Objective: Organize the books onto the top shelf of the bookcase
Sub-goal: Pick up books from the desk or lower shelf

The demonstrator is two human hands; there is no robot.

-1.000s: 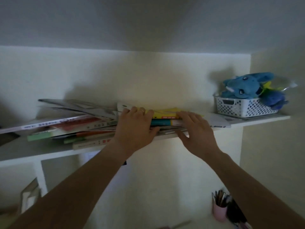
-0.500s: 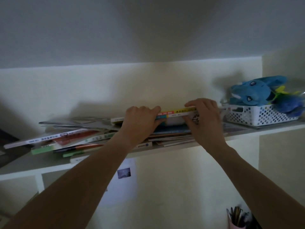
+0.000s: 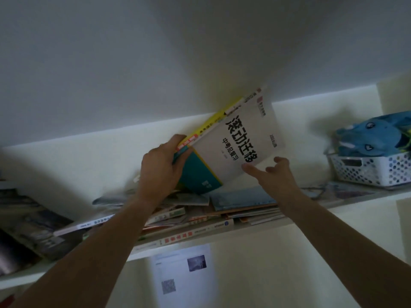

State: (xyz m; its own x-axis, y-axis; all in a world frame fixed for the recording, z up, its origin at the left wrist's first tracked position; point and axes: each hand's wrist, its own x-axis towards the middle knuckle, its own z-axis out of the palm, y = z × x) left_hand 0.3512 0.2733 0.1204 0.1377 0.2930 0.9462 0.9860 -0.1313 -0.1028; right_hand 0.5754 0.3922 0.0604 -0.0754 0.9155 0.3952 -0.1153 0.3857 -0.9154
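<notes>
Books, gripped by left hand above the pile, may slip; right hand, loose, only touches.

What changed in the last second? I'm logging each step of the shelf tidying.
The left hand took hold of the white book by its spine end and tipped it up off the pile of books, leaning right. The right hand, earlier flat on the pile, now touches the book's lower edge with its fingertips. The pile, white basket and blue plush toy stayed put.
</notes>
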